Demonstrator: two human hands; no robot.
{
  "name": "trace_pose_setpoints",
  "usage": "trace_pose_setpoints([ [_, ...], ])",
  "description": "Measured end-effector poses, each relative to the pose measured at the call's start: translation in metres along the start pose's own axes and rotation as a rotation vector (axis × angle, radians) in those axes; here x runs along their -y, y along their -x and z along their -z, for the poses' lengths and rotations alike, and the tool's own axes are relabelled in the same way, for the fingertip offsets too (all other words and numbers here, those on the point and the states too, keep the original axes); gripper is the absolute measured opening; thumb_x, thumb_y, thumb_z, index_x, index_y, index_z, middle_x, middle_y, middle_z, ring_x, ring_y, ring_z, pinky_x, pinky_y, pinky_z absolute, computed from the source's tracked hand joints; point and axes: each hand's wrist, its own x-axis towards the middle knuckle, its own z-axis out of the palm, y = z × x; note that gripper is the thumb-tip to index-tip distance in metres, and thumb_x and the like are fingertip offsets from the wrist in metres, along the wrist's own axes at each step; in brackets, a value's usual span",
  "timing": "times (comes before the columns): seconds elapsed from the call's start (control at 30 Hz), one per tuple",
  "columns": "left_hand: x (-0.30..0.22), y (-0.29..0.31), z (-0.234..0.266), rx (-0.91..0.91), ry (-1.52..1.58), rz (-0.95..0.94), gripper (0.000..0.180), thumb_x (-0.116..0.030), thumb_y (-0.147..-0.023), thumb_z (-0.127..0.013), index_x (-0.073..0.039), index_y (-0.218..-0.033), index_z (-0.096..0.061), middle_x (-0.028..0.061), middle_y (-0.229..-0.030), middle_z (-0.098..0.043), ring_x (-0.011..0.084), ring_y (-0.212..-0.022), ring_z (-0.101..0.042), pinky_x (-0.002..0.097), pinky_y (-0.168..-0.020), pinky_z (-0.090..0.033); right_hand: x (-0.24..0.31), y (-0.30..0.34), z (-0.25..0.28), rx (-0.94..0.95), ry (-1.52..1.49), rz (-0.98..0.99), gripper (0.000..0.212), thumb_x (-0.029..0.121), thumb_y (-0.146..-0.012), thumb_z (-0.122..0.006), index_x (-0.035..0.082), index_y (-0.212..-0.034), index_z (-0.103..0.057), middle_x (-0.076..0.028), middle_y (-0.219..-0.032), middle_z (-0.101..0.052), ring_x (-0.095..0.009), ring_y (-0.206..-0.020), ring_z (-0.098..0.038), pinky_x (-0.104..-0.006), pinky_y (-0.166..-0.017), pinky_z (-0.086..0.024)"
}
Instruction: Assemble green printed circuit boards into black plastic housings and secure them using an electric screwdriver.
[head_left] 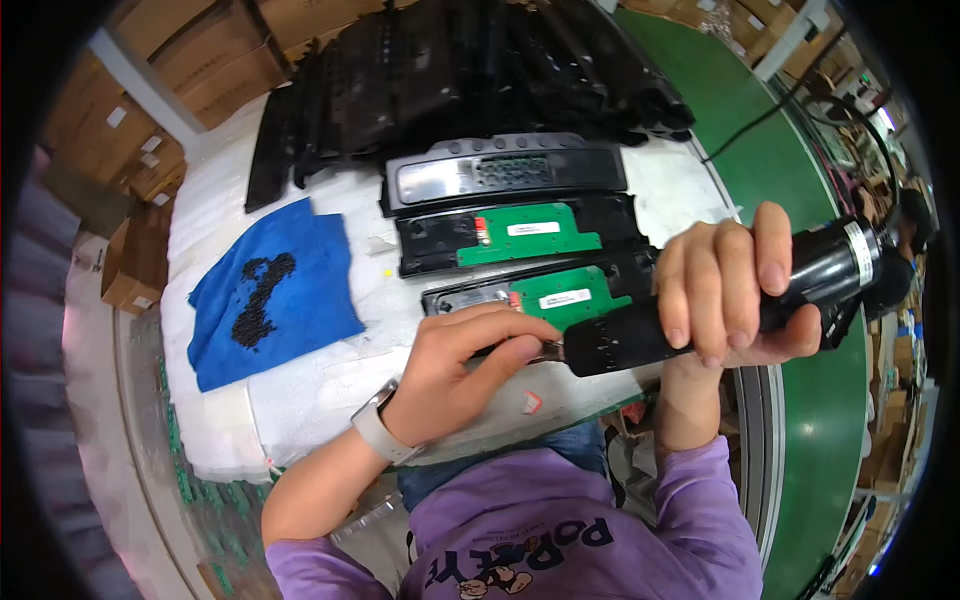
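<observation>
My right hand [725,290] is wrapped around a black electric screwdriver [625,338], held nearly level with its tip toward the left. At that tip, the thumb and forefinger of my left hand [455,370] pinch the metal bit [550,350]; whether a screw is there too is hidden. Just beyond my hands lies a black housing [455,298] with a green circuit board [575,290], partly covered by the hands and tool. A second black housing [425,245] with a green board [530,232] lies behind it. Farther back is a black panel [435,180] with a row of round buttons.
Many black plastic housings [450,80] are piled at the back. On the left, a blue cloth [310,260] bears a heap of small black screws [260,300]. White foam [380,350] covers the table. A green conveyor belt [820,440] runs along the right, near a hanging cable [755,125].
</observation>
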Motion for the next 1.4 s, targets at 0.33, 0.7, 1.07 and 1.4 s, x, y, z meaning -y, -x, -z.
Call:
trace_pose_setpoints([
  [0.33, -0.014, 0.008, 0.084, -0.372, -1.416, 0.067, 0.008, -0.007, -0.072, -0.063, -0.003, -0.074, -0.057, 0.0118, -0.072, -0.056, 0.0294, -0.070, -0.057, 0.0380, -0.058, -0.046, 0.008, 0.011, -0.005, -0.205, 0.100, -0.067, 0.034, 0.029, -0.080, -0.064, 0.006, -0.090, -0.042, 0.000, -0.059, -0.052, -0.012, -0.041, -0.052, -0.0281, -0.051, -0.048],
  [0.7, 0.009, 0.056, 0.141, -0.552, -1.362, 0.246, 0.011, -0.005, -0.076, -0.064, 0.001, -0.073, -0.054, 0.0134, -0.069, -0.052, 0.0292, -0.061, -0.052, 0.0356, -0.056, -0.042, 0.012, 0.011, -0.004, -0.208, 0.073, -0.065, 0.039, 0.029, -0.077, -0.067, 0.003, -0.094, -0.044, -0.003, -0.063, -0.052, -0.013, -0.045, -0.051, -0.0284, -0.050, -0.043],
  [1.07, 0.014, 0.047, 0.108, -0.617, -0.380, 0.286, 0.006, -0.003, -0.083, -0.060, 0.003, -0.085, -0.062, 0.0031, -0.071, -0.062, 0.0099, -0.060, -0.058, 0.0204, -0.059, -0.047, 0.018, 0.013, 0.000, -0.234, 0.069, 0.023, 0.035, 0.030, -0.081, -0.058, 0.003, -0.097, -0.043, -0.003, -0.066, -0.052, -0.013, -0.046, -0.051, -0.0287, -0.051, -0.042],
  [1.4, -0.009, -0.011, 0.004, -0.008, 0.450, 0.411, 0.012, 0.000, -0.084, -0.058, 0.006, -0.095, -0.059, 0.0116, -0.087, -0.065, 0.0170, -0.080, -0.064, 0.0263, -0.072, -0.052, 0.019, 0.020, 0.004, -0.327, 0.035, 0.191, 0.037, 0.038, -0.087, -0.049, 0.004, -0.101, -0.044, -0.002, -0.065, -0.050, -0.014, -0.047, -0.049, -0.0330, -0.057, -0.044],
])
